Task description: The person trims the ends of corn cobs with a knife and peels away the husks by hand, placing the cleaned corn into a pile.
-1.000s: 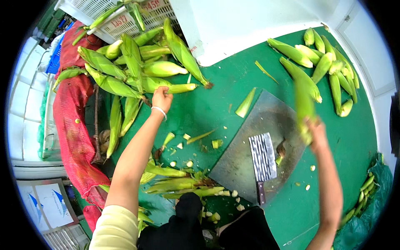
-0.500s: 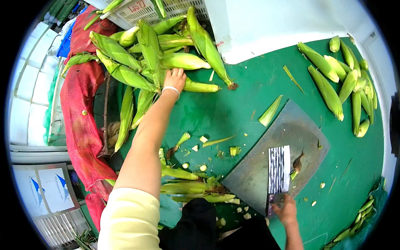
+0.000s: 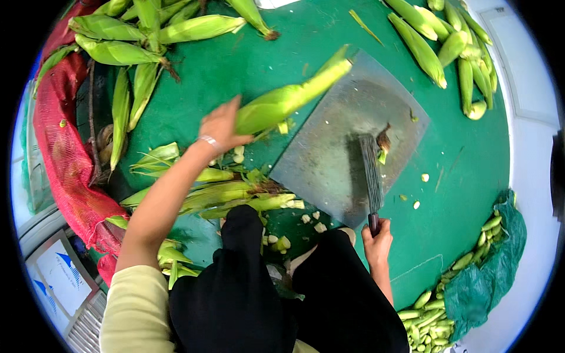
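One corn ear (image 3: 279,105): raised over the green floor (image 3: 197,76), narrow end at the chopping board's (image 3: 329,141) upper corner.
Husk feel: probably light, firm beneath slippery leaves; best held around the thick body.
Left hand (image 3: 221,125): grip clasps the thick end.
Right hand (image 3: 377,238): grip closed on the cleaver (image 3: 371,167), blade nearly edge-on.
Room: bare floor right of the board; husks (image 3: 223,194) crowd lower left.

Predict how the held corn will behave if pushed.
The corn may roll, since it looks rounded. Held at one end, it shows no droop, so it is probably stiff. Its smooth-looking husk could slip.
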